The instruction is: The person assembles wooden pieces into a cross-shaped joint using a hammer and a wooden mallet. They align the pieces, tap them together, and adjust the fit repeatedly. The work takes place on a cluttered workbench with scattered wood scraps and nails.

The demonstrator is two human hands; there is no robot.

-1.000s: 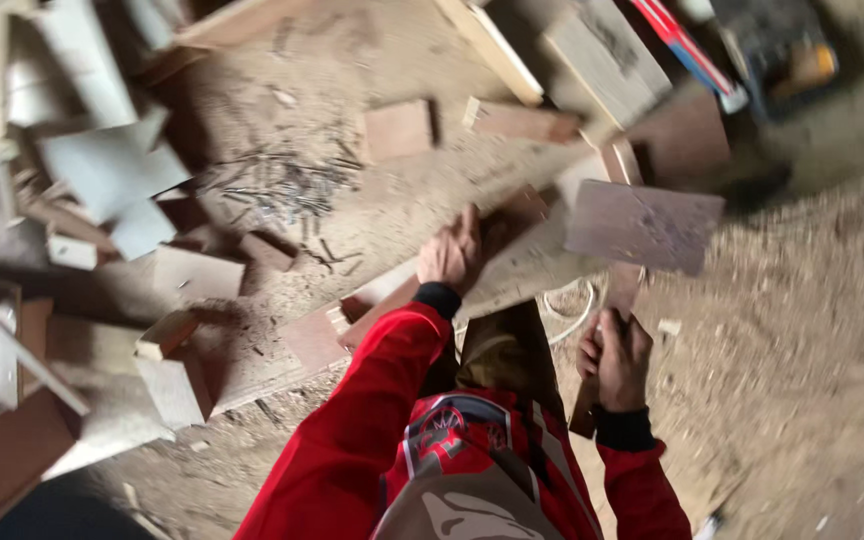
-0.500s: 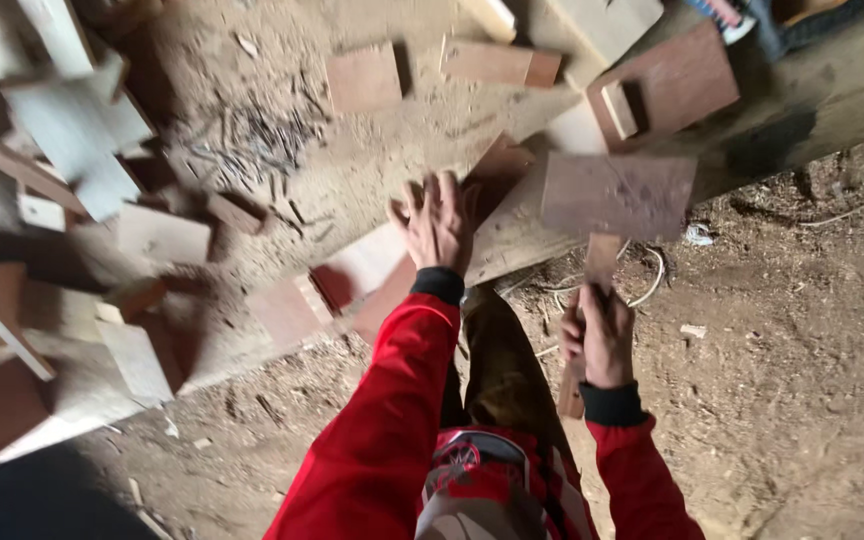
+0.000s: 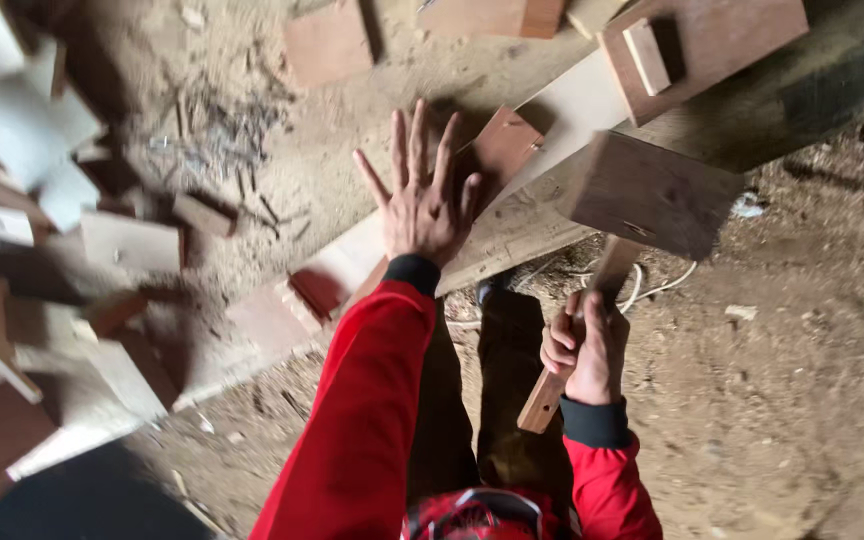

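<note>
right hand [image 3: 584, 345] clenched round the wooden handle [image 3: 564, 355] of a big wooden mallet [image 3: 642, 200], grip near the lower half of the handle, butt end poking out below the fist toward the red sleeve [image 3: 602, 490]. mallet head a large dark grey-brown block, weathered faces, raised just above and beside the pale plank [image 3: 512, 215], tilted, not touching it as far as can be seen. handle lighter tan, square-ish, stiff. probably heavy at the head and top-loaded, so likely to swing hard and twist in the fist; best held low on the handle for swing, nearer the head for control. dry rough wood, not slippery, not fragile.

left hand [image 3: 422, 205] released, fingers spread wide, palm down, hovering over or lightly on the plank next to a reddish-brown square offcut [image 3: 497, 145]; contact cannot be told for sure.

plank runs diagonally across the sawdust-covered floor [image 3: 772, 400]. more reddish boards near it: a plywood piece with a small pale block on top [image 3: 712, 45], a flat square [image 3: 327, 40]. scatter of dark nails [image 3: 222, 130] on the sawdust left of the hand. pale cord [image 3: 652, 285] looped on the floor under the mallet. blurred pile of offcuts [image 3: 62, 260] at far left. dark trouser legs [image 3: 492, 400] below.
</note>
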